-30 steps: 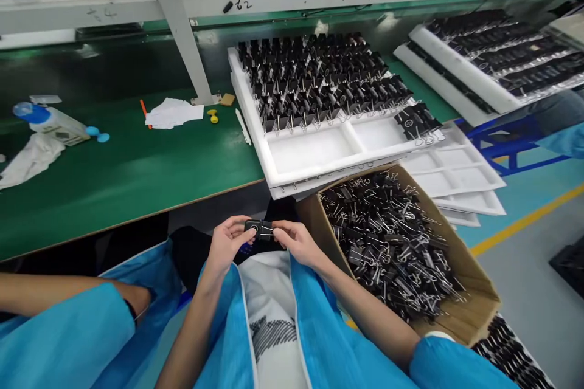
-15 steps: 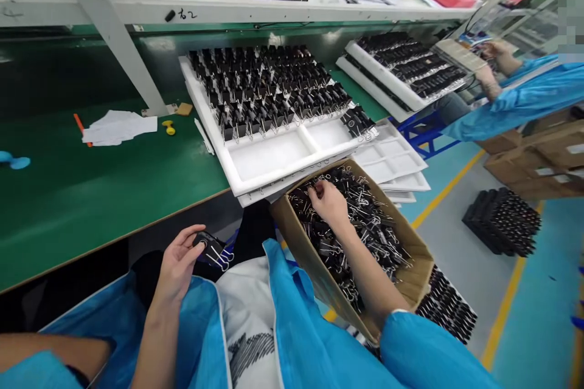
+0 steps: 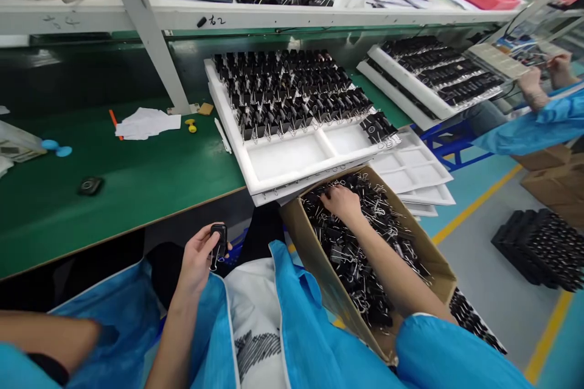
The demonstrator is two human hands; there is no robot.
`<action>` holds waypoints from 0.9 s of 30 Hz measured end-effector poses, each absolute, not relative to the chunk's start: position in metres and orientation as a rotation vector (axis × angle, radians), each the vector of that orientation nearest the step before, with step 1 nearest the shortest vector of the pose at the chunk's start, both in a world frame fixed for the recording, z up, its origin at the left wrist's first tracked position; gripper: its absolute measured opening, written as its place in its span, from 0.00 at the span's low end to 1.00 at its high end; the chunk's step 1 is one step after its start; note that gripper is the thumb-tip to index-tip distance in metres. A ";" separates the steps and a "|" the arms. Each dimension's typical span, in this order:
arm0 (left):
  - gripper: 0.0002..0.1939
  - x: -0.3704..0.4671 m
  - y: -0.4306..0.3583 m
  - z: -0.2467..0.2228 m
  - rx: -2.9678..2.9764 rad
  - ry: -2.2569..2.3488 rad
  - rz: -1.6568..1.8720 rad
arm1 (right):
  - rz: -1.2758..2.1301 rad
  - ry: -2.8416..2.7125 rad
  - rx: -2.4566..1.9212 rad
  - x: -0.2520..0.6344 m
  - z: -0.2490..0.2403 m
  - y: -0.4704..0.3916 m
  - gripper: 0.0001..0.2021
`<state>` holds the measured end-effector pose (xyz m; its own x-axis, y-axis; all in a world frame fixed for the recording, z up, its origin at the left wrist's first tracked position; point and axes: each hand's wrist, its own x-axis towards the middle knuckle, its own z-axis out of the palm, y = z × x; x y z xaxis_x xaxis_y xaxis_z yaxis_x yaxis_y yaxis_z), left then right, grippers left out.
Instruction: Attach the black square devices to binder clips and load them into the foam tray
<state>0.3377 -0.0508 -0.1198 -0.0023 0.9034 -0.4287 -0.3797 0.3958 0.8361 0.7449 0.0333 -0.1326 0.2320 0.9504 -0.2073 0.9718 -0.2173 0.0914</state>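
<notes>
My left hand (image 3: 196,260) pinches a black binder clip (image 3: 219,238) above my lap, its broad dark side turned up and a wire handle hanging below. My right hand (image 3: 344,203) reaches into a cardboard box (image 3: 298,240) heaped with loose black binder clips (image 3: 351,276) with silver wire handles. Its fingers are curled down among the clips at the box's far end, and whatever they hold is hidden. Just beyond the box, a white tray (image 3: 292,158) bears rows of standing black clips, with bare compartments at its near side.
More filled trays (image 3: 438,100) stand at the right, near a co-worker's hands (image 3: 531,82). White trays (image 3: 410,161) are stacked beside the box. A dark square piece (image 3: 90,186), white paper (image 3: 146,124) and a yellow piece (image 3: 191,126) lie on the green table (image 3: 150,176).
The view has swung left, so the scene shifts right. My left hand has turned the binder clip more upright. My right hand stays in the box, its fingers a little deeper among the clips.
</notes>
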 end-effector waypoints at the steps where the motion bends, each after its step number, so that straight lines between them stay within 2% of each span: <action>1: 0.25 0.339 -0.050 -0.121 0.598 1.188 1.113 | -0.186 1.823 2.381 0.749 -0.125 0.031 0.16; 3: 0.25 0.342 -0.049 -0.124 0.634 1.244 1.145 | -0.385 1.869 2.608 0.756 -0.107 0.021 0.15; 4: 0.25 0.343 -0.048 -0.126 0.644 1.265 1.157 | -0.603 1.924 2.719 0.757 -0.098 0.014 0.15; 6: 0.24 0.346 -0.047 -0.129 0.655 1.280 1.155 | -1.298 2.043 2.780 0.752 -0.086 -0.002 0.17; 9: 0.23 0.349 -0.047 -0.129 0.692 1.244 1.103 | -2.423 1.978 2.342 0.718 -0.082 -0.025 0.20; 12: 0.23 0.350 -0.048 -0.123 0.758 1.211 1.068 | -2.976 1.728 1.879 0.663 -0.094 -0.036 0.18; 16: 0.21 0.345 -0.053 -0.111 0.851 1.222 1.053 | -3.246 1.535 1.536 0.601 -0.116 -0.033 0.26; 21: 0.18 0.334 -0.061 -0.102 0.959 1.253 1.013 | -3.287 1.538 1.360 0.572 -0.134 -0.025 0.23; 27: 0.19 0.329 -0.065 -0.098 0.972 1.215 0.976 | -3.221 1.753 1.369 0.566 -0.143 -0.022 0.23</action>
